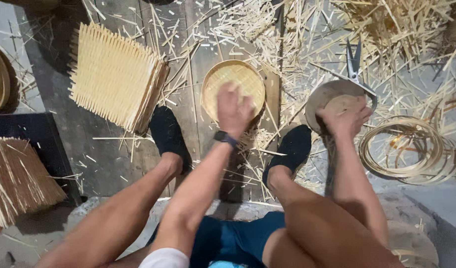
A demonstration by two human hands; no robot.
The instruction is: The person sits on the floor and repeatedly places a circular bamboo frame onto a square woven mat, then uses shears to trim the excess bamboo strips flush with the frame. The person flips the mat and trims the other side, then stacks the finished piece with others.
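My left hand (233, 110) reaches forward and grips the near rim of a round woven bamboo tray (238, 79) lying on the wooden floor between my feet. A dark watch sits on that wrist. My right hand (343, 119) grasps a round greyish wooden mould (332, 94) with a smaller pale disc on top, off to the right. Scissors (354, 64) lie just beyond the mould, their handles touching its far edge.
A stack of square woven bamboo mats (114, 74) lies at left. Bundled strips (14, 178) sit at the far left, coiled bamboo rings (406, 149) at right. Loose bamboo offcuts (297, 39) litter the floor. My feet in black shoes (168, 136) flank the tray.
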